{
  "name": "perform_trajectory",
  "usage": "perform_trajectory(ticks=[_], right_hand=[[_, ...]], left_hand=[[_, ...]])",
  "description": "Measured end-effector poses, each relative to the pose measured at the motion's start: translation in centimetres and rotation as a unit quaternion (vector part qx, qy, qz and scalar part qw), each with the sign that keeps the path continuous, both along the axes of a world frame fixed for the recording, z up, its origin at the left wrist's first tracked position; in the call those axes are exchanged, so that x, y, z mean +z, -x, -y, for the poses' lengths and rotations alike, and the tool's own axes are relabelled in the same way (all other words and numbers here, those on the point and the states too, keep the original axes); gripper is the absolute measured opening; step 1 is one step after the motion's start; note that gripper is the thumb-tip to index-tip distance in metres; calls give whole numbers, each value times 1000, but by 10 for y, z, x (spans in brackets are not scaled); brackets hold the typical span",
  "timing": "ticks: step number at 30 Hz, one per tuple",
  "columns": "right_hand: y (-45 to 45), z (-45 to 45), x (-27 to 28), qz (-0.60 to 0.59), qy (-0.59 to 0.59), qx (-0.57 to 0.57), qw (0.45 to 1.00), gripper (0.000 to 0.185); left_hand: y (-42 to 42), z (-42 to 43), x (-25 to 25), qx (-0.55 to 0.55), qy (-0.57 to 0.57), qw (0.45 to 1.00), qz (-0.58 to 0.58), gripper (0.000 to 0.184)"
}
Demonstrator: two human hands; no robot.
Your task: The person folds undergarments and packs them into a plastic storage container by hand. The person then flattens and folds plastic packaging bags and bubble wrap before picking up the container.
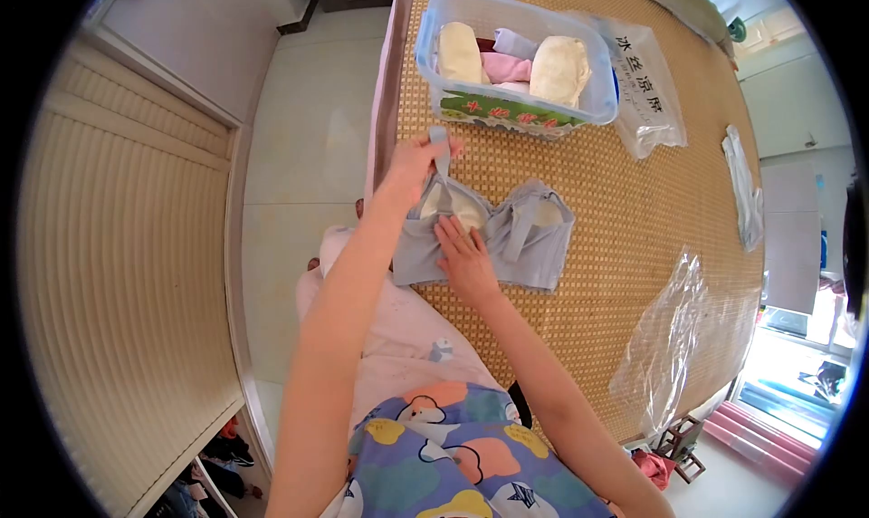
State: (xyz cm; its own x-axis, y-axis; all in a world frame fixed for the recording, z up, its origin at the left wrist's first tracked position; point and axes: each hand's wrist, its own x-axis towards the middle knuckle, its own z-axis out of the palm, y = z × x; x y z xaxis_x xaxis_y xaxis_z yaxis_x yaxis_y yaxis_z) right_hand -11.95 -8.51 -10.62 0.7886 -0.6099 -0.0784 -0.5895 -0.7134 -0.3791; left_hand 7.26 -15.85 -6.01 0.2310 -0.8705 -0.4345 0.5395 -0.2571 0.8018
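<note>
A grey bra [536, 246] with pale cup linings lies spread on the woven mat in front of me. My left hand [419, 167] is closed on one of its grey straps, lifting the strap up past the top of the left cup. Flat on the lower part of that same cup rests my right hand [465, 257], its fingers stretched out. The other strap lies folded down over the right cup. Beyond the bra stands a clear plastic bin [516, 110] with rolled cream, pink and lilac garments inside.
The woven mat [615, 219] covers the bed. A printed plastic bag [647, 88] lies beside the bin, a crumpled clear bag [665, 337] to the right, and a pale packet [742, 187] near the far edge. Slatted doors [127, 273] stand left across the tiled floor.
</note>
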Motion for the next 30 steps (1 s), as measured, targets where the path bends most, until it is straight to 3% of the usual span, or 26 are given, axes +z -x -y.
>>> perform_trajectory(ticks=[4, 8, 14, 17, 20, 23, 30], right_hand=[[-2, -1, 1, -1, -7, -7, 1000, 59], [-2, -1, 1, 4, -15, -10, 1000, 58], [-3, -3, 1, -19, 1, -7, 1000, 58], [-3, -1, 3, -19, -3, -8, 1000, 57], [-4, -1, 3, -16, -9, -11, 1000, 57], [-5, -1, 2, -21, -4, -11, 1000, 57], [-8, -2, 4, -64, -1, -5, 998, 57]], left_hand=[[-26, 5, 32, -25, -19, 999, 18, 30], [-36, 1, 25, 1, -24, 999, -22, 31], [-28, -10, 24, -49, -5, 993, 111, 26], [-37, -5, 16, -138, -23, 916, 377, 23], [-40, -5, 16, -99, -36, 848, 519, 21], [-48, -3, 7, -75, 20, 757, 648, 23], [-33, 13, -12, -103, 12, 772, 627, 33]])
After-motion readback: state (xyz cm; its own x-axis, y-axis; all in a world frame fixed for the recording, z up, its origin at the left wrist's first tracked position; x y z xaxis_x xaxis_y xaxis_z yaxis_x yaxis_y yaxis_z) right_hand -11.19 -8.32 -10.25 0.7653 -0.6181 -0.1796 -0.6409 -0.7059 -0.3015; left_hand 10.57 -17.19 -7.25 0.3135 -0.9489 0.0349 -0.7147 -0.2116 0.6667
